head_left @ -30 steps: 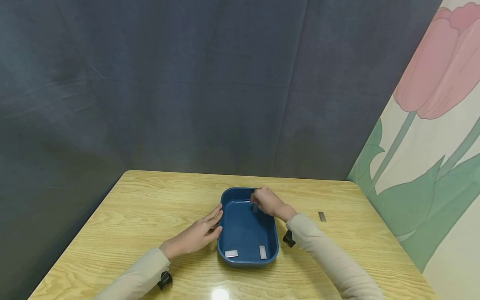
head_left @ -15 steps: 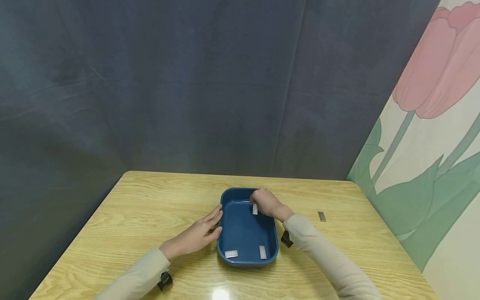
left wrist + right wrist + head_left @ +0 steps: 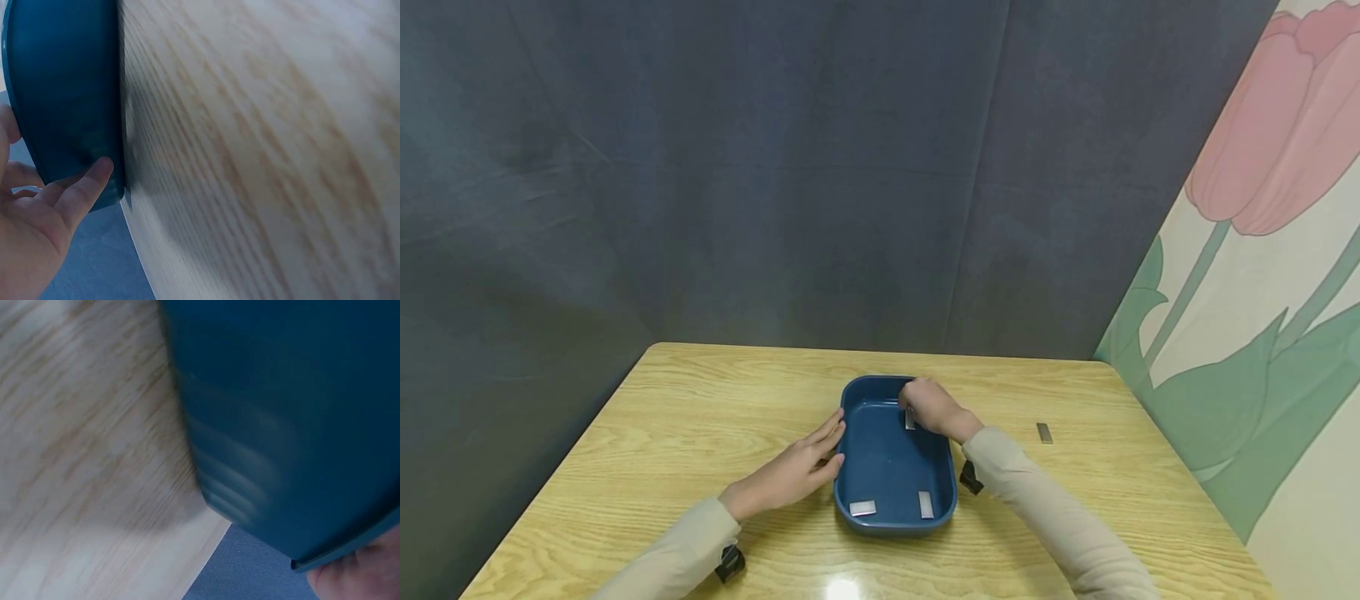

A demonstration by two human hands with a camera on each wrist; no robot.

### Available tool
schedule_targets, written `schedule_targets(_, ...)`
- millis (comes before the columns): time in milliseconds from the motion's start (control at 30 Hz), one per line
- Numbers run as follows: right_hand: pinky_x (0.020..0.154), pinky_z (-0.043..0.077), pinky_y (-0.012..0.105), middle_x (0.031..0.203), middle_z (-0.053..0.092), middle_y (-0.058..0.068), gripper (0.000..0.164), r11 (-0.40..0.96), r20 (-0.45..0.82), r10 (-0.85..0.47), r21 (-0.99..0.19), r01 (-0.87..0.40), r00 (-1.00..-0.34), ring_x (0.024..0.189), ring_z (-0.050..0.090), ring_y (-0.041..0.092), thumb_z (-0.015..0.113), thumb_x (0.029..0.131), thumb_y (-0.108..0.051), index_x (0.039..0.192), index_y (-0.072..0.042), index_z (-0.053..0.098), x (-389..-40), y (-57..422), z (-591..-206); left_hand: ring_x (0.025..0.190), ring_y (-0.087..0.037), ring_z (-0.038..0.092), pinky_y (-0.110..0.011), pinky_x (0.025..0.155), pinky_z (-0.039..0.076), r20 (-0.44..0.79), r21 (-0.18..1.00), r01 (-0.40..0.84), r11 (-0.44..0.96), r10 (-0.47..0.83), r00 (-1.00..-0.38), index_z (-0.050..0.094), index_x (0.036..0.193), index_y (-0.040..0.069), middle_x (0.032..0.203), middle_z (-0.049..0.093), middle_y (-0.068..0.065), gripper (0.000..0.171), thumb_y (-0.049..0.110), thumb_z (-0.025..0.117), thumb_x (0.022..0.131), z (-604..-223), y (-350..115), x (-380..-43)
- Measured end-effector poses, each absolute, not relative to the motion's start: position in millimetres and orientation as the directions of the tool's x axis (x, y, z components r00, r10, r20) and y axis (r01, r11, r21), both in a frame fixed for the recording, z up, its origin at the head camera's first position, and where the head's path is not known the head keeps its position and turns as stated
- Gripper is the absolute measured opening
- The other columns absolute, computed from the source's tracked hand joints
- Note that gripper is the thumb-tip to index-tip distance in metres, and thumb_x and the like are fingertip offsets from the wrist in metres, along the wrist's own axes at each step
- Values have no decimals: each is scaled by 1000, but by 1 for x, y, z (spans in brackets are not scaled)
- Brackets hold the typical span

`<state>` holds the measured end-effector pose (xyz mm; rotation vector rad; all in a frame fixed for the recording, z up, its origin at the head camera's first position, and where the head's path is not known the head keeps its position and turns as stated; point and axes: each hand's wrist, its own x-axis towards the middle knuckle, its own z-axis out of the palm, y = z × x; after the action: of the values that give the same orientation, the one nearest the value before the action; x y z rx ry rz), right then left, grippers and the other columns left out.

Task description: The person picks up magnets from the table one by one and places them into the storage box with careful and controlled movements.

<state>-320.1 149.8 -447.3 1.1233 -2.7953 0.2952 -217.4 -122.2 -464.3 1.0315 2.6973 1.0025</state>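
Observation:
A deep blue rectangular tray (image 3: 889,467) with rounded corners lies lengthwise on the wooden table. My left hand (image 3: 786,477) rests against its left outer side with the fingers extended; the left wrist view shows fingertips (image 3: 103,167) touching the wall. My right hand (image 3: 931,408) reaches over the far right rim, fingers curled down inside. It pinches a small silvery rectangular strip (image 3: 910,420), partly hidden by the fingers. Two similar strips lie inside the near end, one at the left corner (image 3: 862,507), another strip (image 3: 926,504) at the right. In the right wrist view the rim hides the fingertips.
A darker small strip (image 3: 1044,433) lies on the table (image 3: 722,392) to the right of the tray. Behind the table hangs a dark curtain (image 3: 805,183). On the right stands a wall (image 3: 1262,333) painted with a tulip.
The strip at my right fingertips has gone from dark to bright, as if tilted. My right hand and forearm have shifted very slightly left. The left hand has stayed in place.

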Motion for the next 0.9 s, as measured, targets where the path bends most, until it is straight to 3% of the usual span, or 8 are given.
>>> schedule_targets(100,61,54,29,80,72,8,29,718,170,-664,-128,-684,-729,61,50,7,59,82,20,80,-2,78,-321,149,-449,143,-27,29,-37,103,45,146,604,567,560,622,-769,26,152,-5,164,8,-14,57,25,45,108,-464,-123,-217)
schedule_targets(367,53,43,24,66,65,2,26,741,163,-639,-133,-659,-752,54,39,6,64,80,18,69,-4,73,-321,146,-449,142,-27,31,-36,101,46,145,615,561,554,620,-771,26,153,-5,164,8,-13,57,25,45,108,-465,-123,-217)
schedule_targets(600,51,26,27,56,33,-7,33,759,129,-626,-126,-639,-769,55,26,10,67,77,18,58,-8,59,-321,144,-449,143,-27,29,-36,102,45,150,610,564,556,618,-772,26,153,-5,164,8,-13,57,25,45,108,-466,-123,-217)
schedule_targets(733,52,39,27,59,52,-4,28,767,134,-618,-112,-631,-775,57,37,9,68,78,17,64,-7,66,-321,144,-450,143,-28,28,-37,102,45,149,610,565,556,619,-771,26,152,-5,164,8,-13,57,25,45,108,-465,-123,-217)
schedule_targets(900,66,57,35,81,71,9,20,774,136,-606,-127,-620,-784,70,65,17,67,82,16,80,-2,75,-320,144,-450,143,-28,29,-37,102,46,153,609,567,555,619,-770,26,152,-6,164,9,-14,57,24,45,108,-464,-123,-217)
